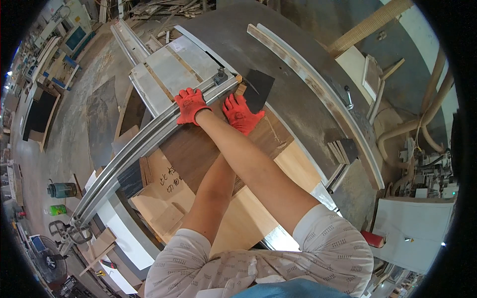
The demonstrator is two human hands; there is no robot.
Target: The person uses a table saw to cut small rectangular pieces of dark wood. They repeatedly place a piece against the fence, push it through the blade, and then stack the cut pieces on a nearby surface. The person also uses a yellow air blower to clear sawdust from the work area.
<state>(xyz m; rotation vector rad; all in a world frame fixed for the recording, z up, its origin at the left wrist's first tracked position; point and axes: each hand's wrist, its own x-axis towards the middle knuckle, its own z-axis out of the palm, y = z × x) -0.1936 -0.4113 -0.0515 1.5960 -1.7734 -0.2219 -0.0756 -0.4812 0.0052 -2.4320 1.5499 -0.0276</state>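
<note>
My bare forearms cross, the right one over the left, and both hands wear red work gloves. My right hand point(192, 106) lies on the left, its fingers bent over a long aluminium rail point(130, 140). My left hand point(241, 115) rests fairly flat on a brown wood-grain board point(268, 131), fingers apart and pointing away from me. Just beyond its fingertips are a small wood block point(241, 89) and a dark flat piece point(259, 89). The brown board lies along the rail, partly hidden under my arms. A black knob fitting point(220, 76) stands on the rail near my right hand.
Pale wood panels point(243, 213) and a brown sheet with handwriting point(166, 184) lie nearer me. A long metal-edged bar point(318, 87) crosses the dark machine table point(293, 94) at right. A bottle point(62, 189) and green can point(58, 210) stand at left.
</note>
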